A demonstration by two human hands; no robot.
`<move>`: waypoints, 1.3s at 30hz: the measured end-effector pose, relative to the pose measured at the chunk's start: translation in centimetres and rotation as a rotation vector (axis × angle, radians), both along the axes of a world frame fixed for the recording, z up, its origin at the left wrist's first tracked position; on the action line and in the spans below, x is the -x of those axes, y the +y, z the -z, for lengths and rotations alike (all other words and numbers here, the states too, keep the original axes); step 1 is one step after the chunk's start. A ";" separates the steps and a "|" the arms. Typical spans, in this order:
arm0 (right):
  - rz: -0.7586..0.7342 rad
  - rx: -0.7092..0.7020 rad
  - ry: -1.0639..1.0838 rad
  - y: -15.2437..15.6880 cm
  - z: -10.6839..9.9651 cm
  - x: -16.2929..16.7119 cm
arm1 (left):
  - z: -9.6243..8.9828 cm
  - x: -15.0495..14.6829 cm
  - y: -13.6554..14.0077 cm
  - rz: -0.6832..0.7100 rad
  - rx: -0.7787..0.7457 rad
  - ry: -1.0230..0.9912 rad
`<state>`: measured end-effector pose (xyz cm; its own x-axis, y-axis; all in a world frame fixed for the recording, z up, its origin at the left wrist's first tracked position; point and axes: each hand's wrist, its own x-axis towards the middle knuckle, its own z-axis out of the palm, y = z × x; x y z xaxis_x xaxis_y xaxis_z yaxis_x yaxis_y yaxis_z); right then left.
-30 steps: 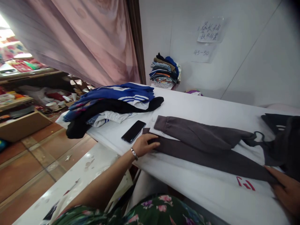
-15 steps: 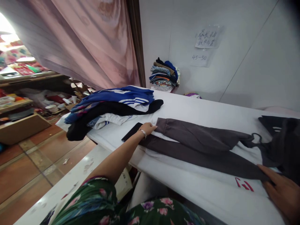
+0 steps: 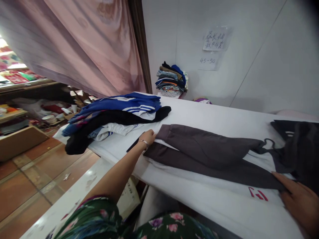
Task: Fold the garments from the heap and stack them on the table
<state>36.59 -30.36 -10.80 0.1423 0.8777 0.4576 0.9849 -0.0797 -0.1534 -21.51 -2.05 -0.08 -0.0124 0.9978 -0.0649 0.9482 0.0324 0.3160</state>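
Observation:
A dark grey-brown garment (image 3: 204, 149) lies stretched over the white table, its two long cuffed parts pointing left. I cannot tell whether they are legs or sleeves. My left hand (image 3: 149, 136) is closed at the cuff end, fingertips pinching the far cuff's edge. At the near right edge, the fabric runs between the thumb and fingers of my right hand (image 3: 297, 196), which grips it. A dark drawstring-like loop (image 3: 269, 142) sticks up on the right. Behind my left wrist is a black phone (image 3: 133, 145), partly covered.
Left on the table is a loose heap of blue, black and white clothes (image 3: 119, 113). A folded clothes stack (image 3: 171, 79) stands by the wall. Dark clothing (image 3: 305, 149) lies at the right. The table's near edge drops toward a white bench (image 3: 82, 192).
The view has turned slightly right. My left hand has drawn the cuffs a little to the left and now covers more of the phone. My right hand keeps its place on the garment.

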 end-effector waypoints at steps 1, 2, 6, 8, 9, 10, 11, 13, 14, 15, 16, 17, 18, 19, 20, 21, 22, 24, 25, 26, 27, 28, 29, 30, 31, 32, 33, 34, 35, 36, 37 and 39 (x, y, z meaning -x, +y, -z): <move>0.002 -0.001 -0.028 0.2 -0.3 0.4 | -0.3 -0.1 -0.3 -0.003 -0.039 -0.011; 0.002 -0.003 -0.064 0.4 -0.7 1.0 | -0.8 -0.2 -0.6 0.001 -0.101 -0.024; -0.026 0.042 -0.179 1.8 -2.7 4.9 | -2.6 -2.0 -1.2 0.110 -0.338 -0.055; -0.086 0.131 -0.180 2.8 -3.5 6.8 | -2.9 -3.3 -0.8 0.153 -0.317 -0.039; -0.112 0.183 -0.168 3.2 -3.8 7.6 | -2.7 -4.0 -0.4 0.166 -0.280 -0.024; -0.131 0.229 -0.152 3.6 -3.9 8.2 | -2.4 -4.6 0.0 0.178 -0.237 -0.003; -0.140 0.265 -0.133 3.9 -4.1 8.6 | -2.0 -5.1 0.4 0.191 -0.196 0.023; -0.128 0.296 -0.102 4.0 -4.2 9.1 | -1.1 -5.7 1.2 0.211 -0.118 0.064; -0.117 0.300 -0.095 3.9 -4.3 9.2 | -0.7 -5.7 1.5 0.203 -0.085 0.071; -0.102 0.298 -0.094 3.8 -4.4 9.3 | -0.5 -5.6 1.8 0.185 -0.056 0.071; -0.083 0.292 -0.098 3.5 -4.5 9.3 | -0.4 -5.5 2.1 0.163 -0.029 0.066; -0.059 0.283 -0.104 3.3 -4.7 9.4 | -0.4 -5.2 2.2 0.142 -0.009 0.065; -0.033 0.271 -0.107 3.0 -4.8 9.4 | -0.5 -5.0 2.3 0.136 -0.005 0.075; -0.006 0.258 -0.104 2.7 -4.9 9.5 | -0.7 -4.9 2.4 0.144 -0.029 0.096; 0.021 0.245 -0.094 2.5 -5.0 9.6 | -0.9 -4.9 2.3 0.167 -0.082 0.122; 0.044 0.235 -0.077 2.3 -5.1 9.7 | -1.2 -5.1 2.3 0.208 -0.161 0.144; 0.060 0.231 -0.053 2.2 -5.2 9.9 | -1.4 -5.4 2.1 0.266 -0.251 0.154; 0.067 0.252 0.016 2.0 -5.6 10.1 | -1.4 -6.7 1.4 0.433 -0.419 0.141; 0.057 0.276 0.062 2.0 -5.8 10.1 | -1.2 -7.4 1.0 0.528 -0.474 0.128; 0.039 0.301 0.114 2.1 -6.2 10.0 | -0.9 -8.2 0.5 0.616 -0.501 0.123; 0.019 0.316 0.169 2.1 -6.7 9.8 | -0.4 -9.0 0.1 0.690 -0.499 0.131; 0.006 0.310 0.217 2.2 -7.3 9.4 | 0.3 -9.7 -0.3 0.744 -0.472 0.153; 0.006 0.278 0.249 2.3 -8.0 8.8 | 1.0 -10.2 -0.6 0.779 -0.426 0.183; 0.025 0.219 0.258 2.5 -8.9 8.0 | 1.7 -10.6 -0.9 0.801 -0.376 0.215; 0.064 0.145 0.243 2.7 -9.9 7.0 | 2.4 -10.9 -1.0 0.813 -0.334 0.245; 0.125 0.070 0.207 3.0 -10.9 5.8 | 2.9 -11.0 -1.0 0.821 -0.306 0.270; 0.206 0.003 0.160 3.3 -12.0 4.4 | 3.3 -11.0 -1.0 0.828 -0.295 0.287; 0.298 -0.042 0.115 3.7 -13.1 3.0 | 3.6 -11.0 -0.9 0.833 -0.297 0.300; 0.397 -0.063 0.085 4.2 -14.1 1.5 | 3.7 -10.9 -0.8 0.837 -0.302 0.310; 0.500 -0.060 0.078 4.8 -15.1 0.0 | 3.8 -10.9 -0.8 0.837 -0.307 0.320; 0.602 -0.041 0.104 5.4 -15.9 -1.5 | 3.7 -10.8 -0.7 0.836 -0.310 0.333; 0.786 -0.005 0.270 6.8 -17.1 -4.0 | 3.6 -10.8 -0.8 0.835 -0.310 0.361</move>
